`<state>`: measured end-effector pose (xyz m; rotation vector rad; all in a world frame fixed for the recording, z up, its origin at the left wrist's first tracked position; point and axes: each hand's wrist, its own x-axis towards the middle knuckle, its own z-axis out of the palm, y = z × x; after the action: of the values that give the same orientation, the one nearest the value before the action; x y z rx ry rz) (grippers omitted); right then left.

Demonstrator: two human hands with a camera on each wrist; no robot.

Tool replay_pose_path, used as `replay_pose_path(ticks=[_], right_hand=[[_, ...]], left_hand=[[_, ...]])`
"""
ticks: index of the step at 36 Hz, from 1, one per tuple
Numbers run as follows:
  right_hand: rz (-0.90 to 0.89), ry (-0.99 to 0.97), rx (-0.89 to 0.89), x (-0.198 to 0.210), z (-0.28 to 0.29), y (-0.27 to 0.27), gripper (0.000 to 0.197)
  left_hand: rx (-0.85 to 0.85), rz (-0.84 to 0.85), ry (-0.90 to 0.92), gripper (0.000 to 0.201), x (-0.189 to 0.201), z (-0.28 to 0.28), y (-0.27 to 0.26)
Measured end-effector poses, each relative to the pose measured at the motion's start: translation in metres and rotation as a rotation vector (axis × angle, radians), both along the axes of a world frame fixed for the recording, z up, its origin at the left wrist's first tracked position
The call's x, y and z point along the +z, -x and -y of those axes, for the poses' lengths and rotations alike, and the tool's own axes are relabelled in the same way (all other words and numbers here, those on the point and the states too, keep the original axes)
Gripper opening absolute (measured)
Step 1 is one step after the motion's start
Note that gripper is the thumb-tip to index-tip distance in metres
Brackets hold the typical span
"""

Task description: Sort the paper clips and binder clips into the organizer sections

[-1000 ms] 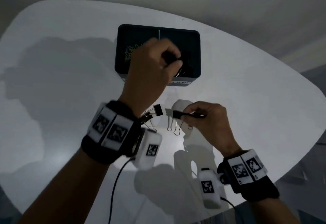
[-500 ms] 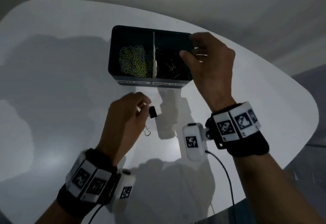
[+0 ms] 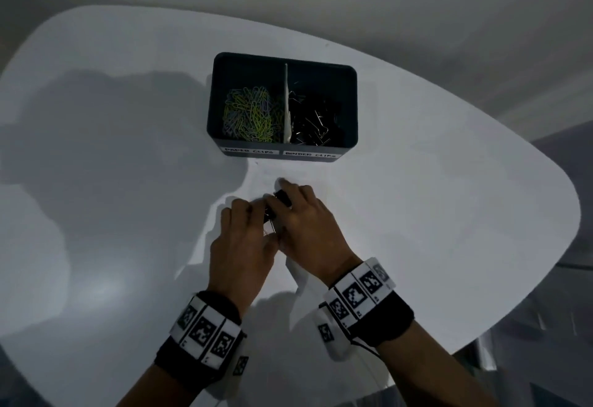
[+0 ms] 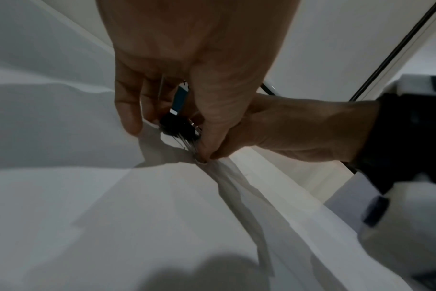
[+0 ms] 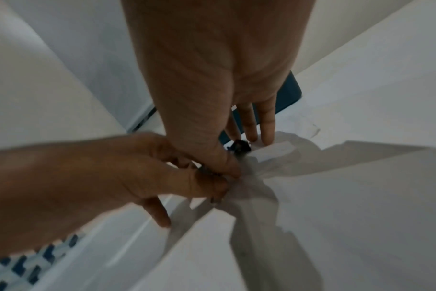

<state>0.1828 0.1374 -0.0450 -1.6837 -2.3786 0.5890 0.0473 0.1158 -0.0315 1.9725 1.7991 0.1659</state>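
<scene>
Black binder clip [image 3: 283, 197] with wire handles, small, on white table [image 3: 128, 182] just in front of organizer [image 3: 282, 150]. Second black clip [image 3: 269, 214] just beside it, between the two hands. Left hand [image 3: 244, 246] pinches second clip's wire handles, thumb against fingers. Right hand [image 3: 308, 230] pressed against left, fingers curled over first clip; actual grasp cannot be told. Organizer dark, two sections: coloured paper clips [image 3: 250, 114] left, black binder clips [image 3: 313, 118] right, white labels on front.

Both bare forearms wear black wristbands [image 3: 199, 358] bearing white black-patterned marker tags, white camera modules, thin black cables
</scene>
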Motion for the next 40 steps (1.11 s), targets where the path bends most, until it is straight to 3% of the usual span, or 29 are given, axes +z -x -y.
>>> replay_pose_path(ticks=[8,15,22,26,31,35,40], right_hand=[[-0.146,-0.092,-0.167,0.001,0.009,-0.016,0.007],[-0.263,0.011,-0.360,0.004,0.025,-0.039,0.019],[-0.345,-0.073,-0.465,0.033,0.021,-0.051,0.019],[-0.415,-0.150,-0.498,0.061,0.017,-0.056,0.024],[-0.432,-0.204,-0.510,0.093,-0.005,-0.059,0.027],[-0.382,-0.164,-0.477,0.108,-0.054,-0.057,0.030],[-0.300,-0.020,-0.409,0.124,-0.092,-0.056,0.054]], left_hand=[[0.063,0.062,-0.055,0.014,0.002,0.009,-0.006],[0.085,0.092,0.020,0.012,0.015,0.005,0.004],[0.059,0.281,-0.199,0.013,0.089,-0.059,-0.026],[0.037,0.405,-0.313,0.015,0.108,-0.112,-0.057],[0.078,0.227,-0.229,0.025,0.110,-0.137,-0.077],[0.031,0.220,-0.377,0.015,0.100,-0.118,-0.056],[0.040,0.177,-0.465,0.013,0.099,-0.100,-0.038]])
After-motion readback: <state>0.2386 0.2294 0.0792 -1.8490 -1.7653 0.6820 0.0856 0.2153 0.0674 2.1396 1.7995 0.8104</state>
